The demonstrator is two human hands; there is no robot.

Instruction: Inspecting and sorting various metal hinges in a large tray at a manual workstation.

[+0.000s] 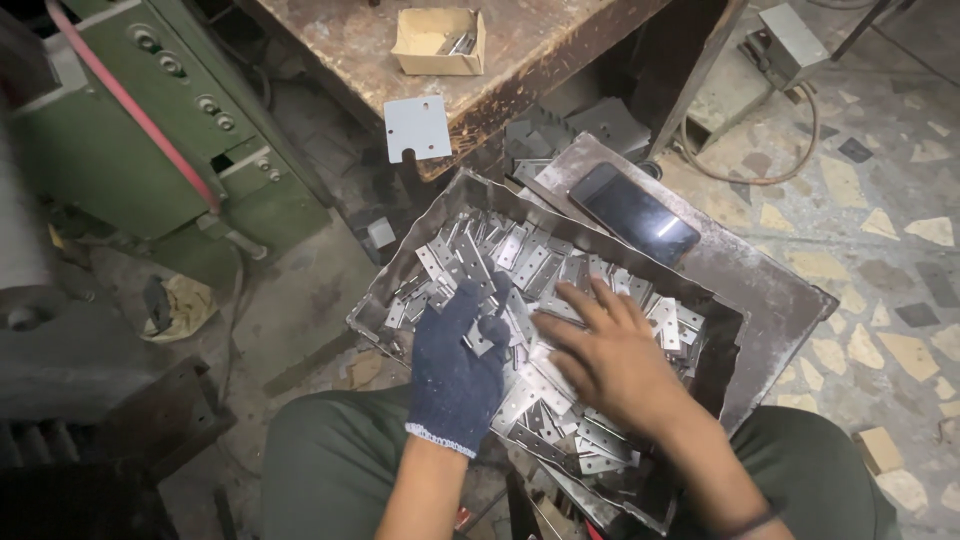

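Two hands: both in a metal tray (pixel 722 300) on the lap.
Left hand (pixel 455 365): dark glove, grip pinching one small plate (pixel 479 342).
Right hand (pixel 610 360): bare, fingers spread flat on the plates (pixel 530 262) at the tray's middle.
Phone (pixel 632 212): beyond the tray's far edge.

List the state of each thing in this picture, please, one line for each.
Gloved left hand: holding a small metal piece.
Bare right hand: flat on the plates.
Dented metal tray: full of small perforated steel plates.
Black smartphone: screen dark.
Small cardboard box: open.
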